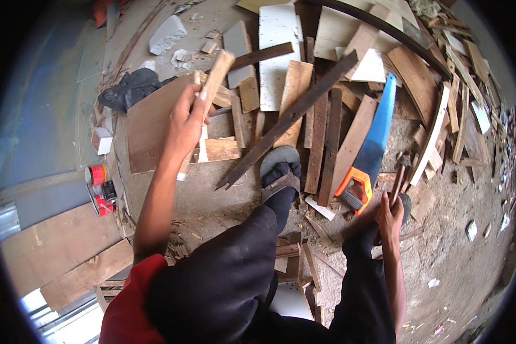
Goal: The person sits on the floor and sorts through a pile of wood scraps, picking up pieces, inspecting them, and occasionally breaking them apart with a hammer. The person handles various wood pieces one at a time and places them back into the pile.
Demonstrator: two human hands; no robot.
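Note:
My left hand (pixel 184 123) is closed round a short light wooden strip (pixel 218 71), which tilts up and away to the right. Low on the right, my right hand (pixel 389 217) grips the handle of a hammer (pixel 400 179), its dark head pointing up. Just left of the hammer lies a handsaw (pixel 379 129) with a blue blade and an orange handle. A long dark wooden bar (pixel 304 110) with a split near end lies slantwise between my hands, beside my sandalled foot (pixel 281 175). Boards cut to short lengths (pixel 222 150) lie beneath my left hand.
Planks and a white board (pixel 276 57) cover the ground ahead, with more scrap wood (pixel 464 103) heaped at the right. A brown panel (pixel 149 129), black cloth (pixel 133 89) and a red-and-yellow can (pixel 97 174) are at the left. A white chunk (pixel 167 35) lies far left.

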